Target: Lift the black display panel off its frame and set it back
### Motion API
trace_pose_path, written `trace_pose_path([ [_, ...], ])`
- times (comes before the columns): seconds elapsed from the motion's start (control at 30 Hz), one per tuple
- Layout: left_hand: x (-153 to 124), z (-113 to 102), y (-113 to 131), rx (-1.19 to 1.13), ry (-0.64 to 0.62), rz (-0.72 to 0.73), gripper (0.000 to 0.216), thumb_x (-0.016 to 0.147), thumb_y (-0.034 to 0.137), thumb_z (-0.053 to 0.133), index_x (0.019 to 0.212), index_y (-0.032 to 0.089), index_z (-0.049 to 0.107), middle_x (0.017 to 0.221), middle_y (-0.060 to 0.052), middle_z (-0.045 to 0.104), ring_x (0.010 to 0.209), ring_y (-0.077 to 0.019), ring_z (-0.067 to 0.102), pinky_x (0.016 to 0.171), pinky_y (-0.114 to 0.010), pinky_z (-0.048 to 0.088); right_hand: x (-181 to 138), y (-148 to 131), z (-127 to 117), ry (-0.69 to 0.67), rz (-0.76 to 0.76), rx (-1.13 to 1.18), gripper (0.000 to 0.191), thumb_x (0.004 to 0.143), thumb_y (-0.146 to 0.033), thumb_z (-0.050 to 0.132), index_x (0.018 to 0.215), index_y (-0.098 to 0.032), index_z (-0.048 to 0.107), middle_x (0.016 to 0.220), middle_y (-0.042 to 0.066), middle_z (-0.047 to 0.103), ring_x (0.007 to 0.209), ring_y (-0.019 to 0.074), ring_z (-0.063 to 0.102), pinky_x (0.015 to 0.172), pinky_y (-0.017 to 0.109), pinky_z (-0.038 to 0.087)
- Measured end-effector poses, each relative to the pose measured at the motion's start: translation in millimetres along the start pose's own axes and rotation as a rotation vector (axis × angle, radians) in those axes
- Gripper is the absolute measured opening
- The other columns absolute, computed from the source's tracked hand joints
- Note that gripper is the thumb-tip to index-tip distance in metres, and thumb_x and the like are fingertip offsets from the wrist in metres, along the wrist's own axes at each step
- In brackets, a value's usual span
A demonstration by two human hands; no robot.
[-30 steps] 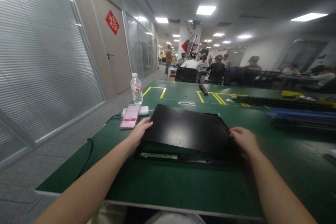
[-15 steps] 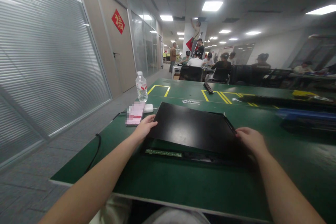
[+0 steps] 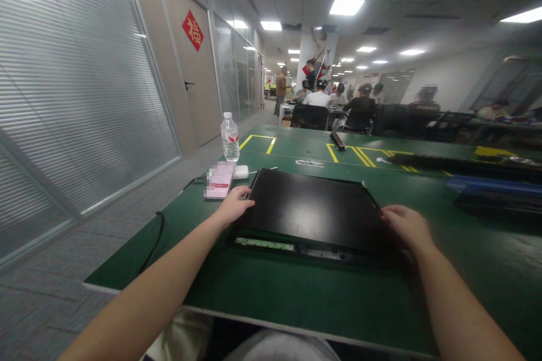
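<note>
A flat black screen panel (image 3: 313, 206) lies nearly level over a shallow black frame (image 3: 334, 254). Along the frame's near side a narrow green circuit board (image 3: 265, 244) shows. My left hand (image 3: 234, 205) grips the panel's left edge, thumb on top and fingers partly hidden behind the edge. At the right edge my right hand (image 3: 406, 223) is closed in a pinch on the panel, close to the frame's raised side; its fingertips are partly hidden.
On the green table (image 3: 296, 299), a pink-screened phone (image 3: 219, 180), a white case (image 3: 241, 172) and a water bottle (image 3: 230, 138) stand at left. A dark strip (image 3: 337, 141) lies farther back. A blue object (image 3: 491, 189) lies at right. Several people sit beyond.
The panel's far left corner and near edge have come down, so it lies flatter within the frame. Both hands keep their hold at the sides.
</note>
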State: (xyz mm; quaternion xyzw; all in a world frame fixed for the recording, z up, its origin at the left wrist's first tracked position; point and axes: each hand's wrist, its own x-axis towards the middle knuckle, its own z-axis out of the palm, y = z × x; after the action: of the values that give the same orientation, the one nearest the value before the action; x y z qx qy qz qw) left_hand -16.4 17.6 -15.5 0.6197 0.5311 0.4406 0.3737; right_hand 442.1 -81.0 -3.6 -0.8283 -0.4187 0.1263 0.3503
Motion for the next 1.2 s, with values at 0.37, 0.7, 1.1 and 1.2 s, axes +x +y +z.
trace_pose_path([
  [0.37, 0.1, -0.7, -3.2, 0.127, -0.031, -0.021, 0.022, 0.054, 0.019, 0.071, 0.076, 0.017, 0.074, 0.128, -0.013, 0.060, 0.123, -0.0360, 0.057, 0.104, -0.042, 0.046, 6.5, 8.1, 2.6, -0.004, -0.020, 0.017, 0.029, 0.067, -0.035, 0.059, 0.084, -0.021, 0.076, 0.078, 0.006, 0.075, 0.073, 0.0233, 0.066, 0.070, 0.034, 0.047],
  [0.7, 6.7, -2.3, -8.4, 0.309, -0.021, 0.086, 0.022, 0.060, 0.011, 0.054, 0.065, 0.021, 0.072, 0.113, -0.010, 0.068, 0.124, -0.0318, 0.056, 0.115, -0.042, 0.037, 3.3, 3.6, 0.9, 0.002, -0.006, 0.021, 0.024, 0.066, -0.033, 0.058, 0.079, -0.022, 0.075, 0.075, 0.006, 0.075, 0.074, 0.0240, 0.067, 0.070, 0.034, 0.047],
  [1.1, 1.3, -0.9, -8.7, 0.293, -0.001, 0.148, 0.015, 0.065, 0.015, 0.058, 0.067, 0.021, 0.071, 0.118, -0.011, 0.066, 0.120, -0.0319, 0.058, 0.114, -0.044, 0.039, 2.6, 2.9, -0.2, 0.003, -0.005, 0.016, 0.021, 0.069, -0.030, 0.059, 0.080, -0.022, 0.075, 0.074, 0.005, 0.074, 0.066, 0.0215, 0.065, 0.071, 0.034, 0.049],
  [1.2, -0.2, -0.6, -7.8, 0.306, -0.007, 0.157, 0.012, 0.066, 0.015, 0.059, 0.066, 0.020, 0.070, 0.122, -0.013, 0.064, 0.123, -0.0336, 0.056, 0.115, -0.045, 0.037, 2.4, 2.6, -0.7, 0.000, 0.000, 0.021, 0.020, 0.069, -0.031, 0.060, 0.079, -0.022, 0.075, 0.071, 0.005, 0.073, 0.063, 0.0216, 0.065, 0.069, 0.034, 0.049],
])
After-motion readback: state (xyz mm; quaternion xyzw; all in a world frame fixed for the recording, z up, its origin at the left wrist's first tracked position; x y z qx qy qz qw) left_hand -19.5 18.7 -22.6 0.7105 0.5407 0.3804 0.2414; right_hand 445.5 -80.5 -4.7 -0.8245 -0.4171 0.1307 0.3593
